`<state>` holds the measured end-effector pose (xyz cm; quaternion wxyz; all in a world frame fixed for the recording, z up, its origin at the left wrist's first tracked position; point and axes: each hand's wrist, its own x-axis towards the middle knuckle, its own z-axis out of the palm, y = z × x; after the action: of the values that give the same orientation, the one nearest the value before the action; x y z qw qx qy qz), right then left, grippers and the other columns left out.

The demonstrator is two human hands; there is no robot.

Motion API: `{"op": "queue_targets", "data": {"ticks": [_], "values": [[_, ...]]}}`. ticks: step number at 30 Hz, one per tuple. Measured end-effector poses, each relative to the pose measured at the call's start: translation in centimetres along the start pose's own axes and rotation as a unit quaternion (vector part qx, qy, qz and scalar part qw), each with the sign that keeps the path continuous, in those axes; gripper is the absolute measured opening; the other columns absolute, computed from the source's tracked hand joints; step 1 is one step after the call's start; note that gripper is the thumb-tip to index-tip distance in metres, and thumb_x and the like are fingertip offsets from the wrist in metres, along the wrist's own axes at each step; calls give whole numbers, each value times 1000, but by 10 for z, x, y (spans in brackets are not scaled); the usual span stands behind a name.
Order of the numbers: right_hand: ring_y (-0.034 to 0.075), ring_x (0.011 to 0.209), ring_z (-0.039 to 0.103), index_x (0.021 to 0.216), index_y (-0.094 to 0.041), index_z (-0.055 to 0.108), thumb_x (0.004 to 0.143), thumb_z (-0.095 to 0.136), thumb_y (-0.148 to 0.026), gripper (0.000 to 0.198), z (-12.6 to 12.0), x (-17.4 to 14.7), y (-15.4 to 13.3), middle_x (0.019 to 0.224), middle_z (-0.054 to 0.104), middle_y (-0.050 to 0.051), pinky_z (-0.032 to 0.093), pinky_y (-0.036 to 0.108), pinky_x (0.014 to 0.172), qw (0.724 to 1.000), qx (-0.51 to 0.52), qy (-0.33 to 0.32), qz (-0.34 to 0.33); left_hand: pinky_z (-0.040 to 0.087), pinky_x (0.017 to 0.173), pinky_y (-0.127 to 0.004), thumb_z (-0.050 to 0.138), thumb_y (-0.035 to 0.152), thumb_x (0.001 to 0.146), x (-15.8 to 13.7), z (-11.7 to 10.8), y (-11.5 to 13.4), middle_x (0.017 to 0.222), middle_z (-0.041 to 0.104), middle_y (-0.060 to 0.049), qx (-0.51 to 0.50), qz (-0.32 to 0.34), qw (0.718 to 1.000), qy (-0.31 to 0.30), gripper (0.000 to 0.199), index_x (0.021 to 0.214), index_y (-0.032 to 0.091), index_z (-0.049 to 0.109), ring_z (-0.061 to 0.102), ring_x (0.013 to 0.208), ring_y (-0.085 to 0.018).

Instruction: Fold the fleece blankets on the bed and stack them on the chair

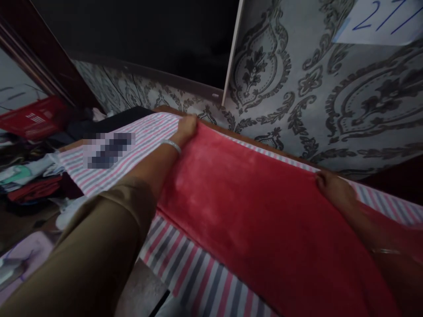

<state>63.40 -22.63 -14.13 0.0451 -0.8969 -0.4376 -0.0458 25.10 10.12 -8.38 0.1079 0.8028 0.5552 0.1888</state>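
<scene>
A smooth red cloth (238, 193) lies spread over an ironing board with a pink, grey and white striped cover (198, 273). My left hand (188, 126) is closed at the cloth's far left corner, its fingers partly hidden from view. Farther right, my right hand (335, 187) grips the cloth's far edge, with its thumb and fingers pressed together. Between the two hands the far edge runs fairly straight. More red fabric extends past my right wrist, where the picture is dim and blurred.
Behind the board stand a patterned wall (291, 88) and a large dark screen (148, 39). To the left are a red basket (36, 116) and folded clothes (33, 189). A numbered paper (380, 22) hangs on the wall. A pale lilac item (33, 251) sits at lower left.
</scene>
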Motion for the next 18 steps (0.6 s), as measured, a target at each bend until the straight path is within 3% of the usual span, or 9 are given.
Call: {"op": "queue_targets", "data": {"ticks": [3,6,11,14,18], "values": [[32,91,70,102,-24,68,92,36,-38,37,8,-4,-5,105,74,16,49,39,66,1000,10,-13,22,39,107,-42,43,19,95,-5,22,-10,140,56,-22,-20,-31,999,1,45,139,10,48,51,133,-33],[33,92,71,98,-26,66,91,36,-38,33,12,-2,-2,105,74,16,50,41,69,999,27,-22,27,41,106,-37,46,23,96,-9,19,-22,143,55,-22,-44,-60,997,1,56,149,10,36,54,132,-29],[36,91,71,90,-29,62,88,36,-39,28,15,0,0,101,75,16,52,46,75,997,76,1,-2,48,97,-33,62,37,87,-43,-27,-48,127,68,-19,-79,-91,991,-59,45,124,11,63,64,119,-30],[36,89,71,81,-29,60,85,40,-37,22,10,1,-1,91,75,15,53,46,77,994,112,1,-19,51,91,-31,64,43,83,-88,-54,-70,116,74,-12,-105,-93,986,-86,37,107,16,71,67,109,-28],[32,82,73,64,-29,56,82,46,-31,20,-7,4,-10,77,74,10,55,39,75,989,124,18,-73,52,93,-33,64,49,78,-149,-74,-101,115,74,-9,-141,-101,981,-91,41,105,20,73,65,115,-30]]}}
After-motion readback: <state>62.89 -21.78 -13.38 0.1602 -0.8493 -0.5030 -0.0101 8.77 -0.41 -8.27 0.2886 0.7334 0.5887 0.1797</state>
